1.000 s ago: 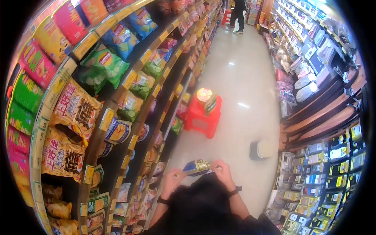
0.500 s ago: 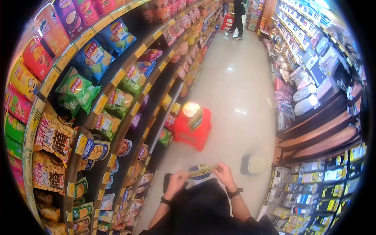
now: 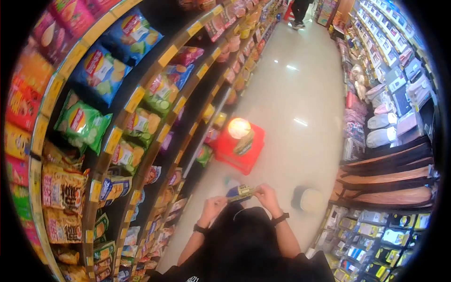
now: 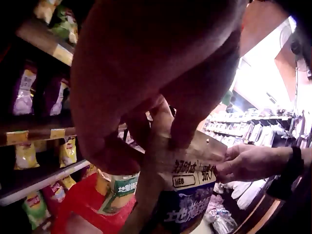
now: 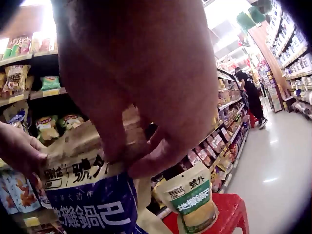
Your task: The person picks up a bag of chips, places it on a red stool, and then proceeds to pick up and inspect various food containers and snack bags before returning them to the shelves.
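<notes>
A tan and blue snack bag (image 3: pixel 240 191) is held up between both hands in front of the body. My left hand (image 3: pixel 213 208) pinches its top edge at one end, and my right hand (image 3: pixel 267 195) pinches the other. In the left wrist view the bag (image 4: pixel 191 204) shows dark printed characters on its tan band, with the left fingers close over it. The right wrist view has the right thumb and fingers gripping the upper corner of the bag (image 5: pixel 97 195). Whether its top is sealed I cannot tell.
A red stool (image 3: pixel 239 155) carries a round bright-topped item and a green and tan bag (image 5: pixel 191 201). Beside the aisle stands a round bin (image 3: pixel 307 199). Snack shelves (image 3: pixel 159 56) line the left, hanging goods (image 3: pixel 390 188) the right. A person (image 5: pixel 251 92) stands farther down.
The head view has shifted, so the shelves and stool sit differently in it. Both hands still hold the bag, its blue and tan face tilted a little differently.
</notes>
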`<state>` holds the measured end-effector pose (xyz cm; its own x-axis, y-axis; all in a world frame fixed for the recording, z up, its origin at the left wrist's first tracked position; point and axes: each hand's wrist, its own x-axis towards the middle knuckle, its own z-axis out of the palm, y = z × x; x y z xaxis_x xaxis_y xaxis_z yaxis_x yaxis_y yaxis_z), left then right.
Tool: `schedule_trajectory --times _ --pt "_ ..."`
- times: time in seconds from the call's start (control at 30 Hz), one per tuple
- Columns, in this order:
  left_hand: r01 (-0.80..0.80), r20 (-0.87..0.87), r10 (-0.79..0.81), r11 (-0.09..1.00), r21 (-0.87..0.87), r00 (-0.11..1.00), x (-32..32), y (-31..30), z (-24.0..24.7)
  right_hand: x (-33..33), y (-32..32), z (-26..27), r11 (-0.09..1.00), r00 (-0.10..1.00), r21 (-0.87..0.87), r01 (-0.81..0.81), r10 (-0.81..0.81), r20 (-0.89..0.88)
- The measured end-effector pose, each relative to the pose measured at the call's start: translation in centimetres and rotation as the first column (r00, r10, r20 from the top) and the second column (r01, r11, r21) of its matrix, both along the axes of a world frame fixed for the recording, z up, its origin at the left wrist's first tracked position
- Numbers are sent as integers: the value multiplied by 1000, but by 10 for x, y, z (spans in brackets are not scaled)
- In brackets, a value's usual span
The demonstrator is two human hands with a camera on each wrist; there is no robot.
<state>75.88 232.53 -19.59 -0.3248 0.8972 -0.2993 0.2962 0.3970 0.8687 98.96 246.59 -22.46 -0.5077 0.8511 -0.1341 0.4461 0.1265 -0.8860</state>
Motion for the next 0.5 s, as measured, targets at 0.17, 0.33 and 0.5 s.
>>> schedule_trajectory --times 0.17,0.33,0.5 --pt "95 4 -95 995 35 995 -11 60 -5 -4 52 3 998 999 62 19 -21 46" --pt "129 63 -132 990 57 989 -12 114 -11 -5 106 8 996 996 82 28 -34 77" --pt "279 -6 -279 959 56 960 -6 148 -53 -4 158 -3 986 990 138 -93 77 121"
